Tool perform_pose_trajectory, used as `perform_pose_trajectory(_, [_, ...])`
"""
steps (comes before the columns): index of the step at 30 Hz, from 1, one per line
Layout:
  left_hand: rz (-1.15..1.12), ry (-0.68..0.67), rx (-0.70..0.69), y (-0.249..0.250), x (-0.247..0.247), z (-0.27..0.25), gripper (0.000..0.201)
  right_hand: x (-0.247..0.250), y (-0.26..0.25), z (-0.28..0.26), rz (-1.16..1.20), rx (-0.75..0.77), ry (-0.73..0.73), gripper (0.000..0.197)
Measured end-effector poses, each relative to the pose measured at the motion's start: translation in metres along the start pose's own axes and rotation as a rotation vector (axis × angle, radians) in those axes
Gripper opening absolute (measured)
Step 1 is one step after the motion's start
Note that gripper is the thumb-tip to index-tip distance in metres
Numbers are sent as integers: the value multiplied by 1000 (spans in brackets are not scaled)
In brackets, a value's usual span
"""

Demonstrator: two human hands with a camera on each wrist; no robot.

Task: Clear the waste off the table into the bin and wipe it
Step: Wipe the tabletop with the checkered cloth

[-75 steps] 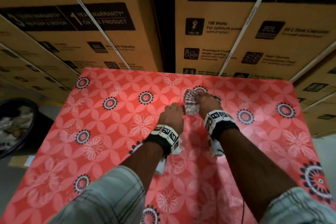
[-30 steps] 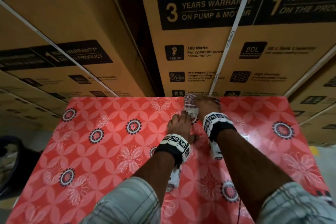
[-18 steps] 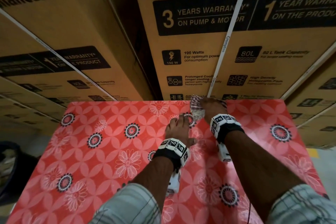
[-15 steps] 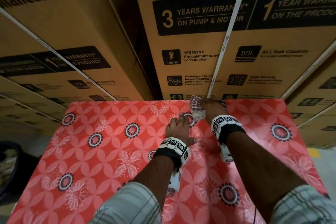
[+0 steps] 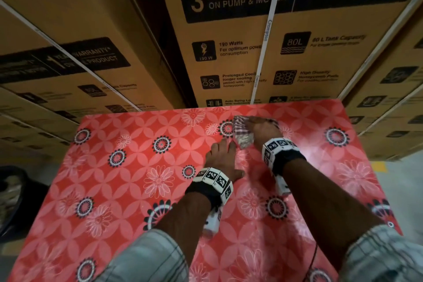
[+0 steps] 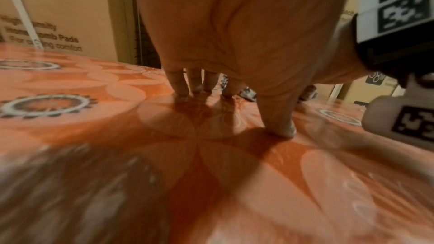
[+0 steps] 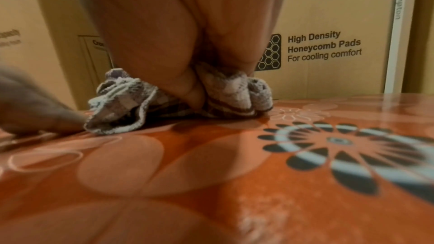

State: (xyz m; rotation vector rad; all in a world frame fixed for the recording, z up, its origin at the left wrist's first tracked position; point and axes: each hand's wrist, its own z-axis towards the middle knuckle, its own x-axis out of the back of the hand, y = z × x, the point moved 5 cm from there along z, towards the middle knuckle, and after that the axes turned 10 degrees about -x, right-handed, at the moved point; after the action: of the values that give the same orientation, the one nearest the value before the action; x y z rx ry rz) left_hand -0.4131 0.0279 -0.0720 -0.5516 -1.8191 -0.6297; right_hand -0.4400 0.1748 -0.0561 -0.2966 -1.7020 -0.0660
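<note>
The near stretch of the table (image 5: 96,201) carried no visible waste, so clearing looked done and wiping was under way. Mid-table, the left hand (image 5: 223,158) held nothing, braced on straight fingertips (image 6: 180,88). Just beyond it, the right hand (image 5: 263,130) gripped the bunched checked cloth (image 7: 122,103) against the far edge. The bin (image 5: 11,194) stood off the near left; remaining wiping could not be judged.

A storeroom or warehouse: stacked cardboard appliance cartons (image 5: 263,36), strapped and printed with warranty and cooler specs, are towering along the far side of a table (image 5: 119,190) wearing a red floral cover
</note>
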Motion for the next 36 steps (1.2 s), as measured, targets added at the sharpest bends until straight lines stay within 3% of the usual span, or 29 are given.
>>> perform_pose_trajectory(4, [-15, 38, 31, 3, -8, -9, 94, 1, 1, -18, 49, -2, -37, 57])
perform_pose_trajectory(8, [-36, 46, 60, 7, -3, -15, 86, -10, 5, -70, 76, 14, -62, 50])
perform_pose_trajectory(10, [-52, 60, 84, 13, -3, -21, 78, -21, 3, -92, 57, 52, -76, 58])
perform_pose_trajectory(13, [-76, 84, 102, 24, -8, -34, 77, -26, 3, -91, 37, 44, -125, 70])
perform_pose_trajectory(19, [-51, 72, 64, 34, -20, -61, 78, -14, -5, -97, 18, 10, -125, 58])
perform_pose_trajectory(24, [-71, 80, 62, 42, -30, -89, 77, -18, -13, -167, 85, 40, -115, 47])
perform_pose_trajectory(28, [-109, 45, 38, 56, -42, -121, 75, -28, -19, -215, 81, 34, -172, 60])
perform_pose_trajectory(31, [-108, 39, 25, 61, -51, -132, 84, -33, -19, -213, 46, 32, -190, 62])
perform_pose_trajectory(36, [-74, 22, -11, 57, -54, -141, 92, -37, -15, -194, 15, -11, -101, 54])
